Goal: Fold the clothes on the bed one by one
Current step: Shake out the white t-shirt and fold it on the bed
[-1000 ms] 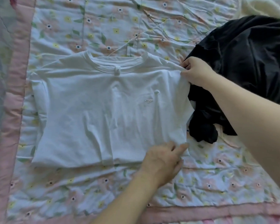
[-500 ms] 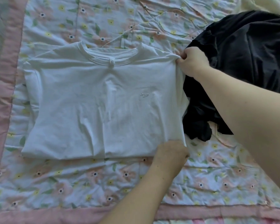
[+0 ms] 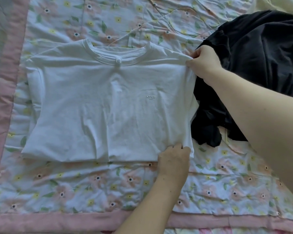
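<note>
Both hands pinched the white T-shirt (image 3: 108,107) at centre-right: right hand (image 3: 204,62) at the shoulder, left hand (image 3: 174,157) at the hem, apparently to fold that side inward.

The left hand (image 3: 173,157) comes in from 6 o'clock on a bare forearm that rises a little toward 1 o'clock. Its back faces up, and its fingers are curled, with the tips pinching white cloth at their far end. The right hand (image 3: 204,62) comes from 4 o'clock on a long bare arm that crosses toward 10 o'clock. Its fingers are curled too, and the grip closes on white cloth at its left side. The hands are well apart, the right hand at 12 o'clock from the left.
</note>
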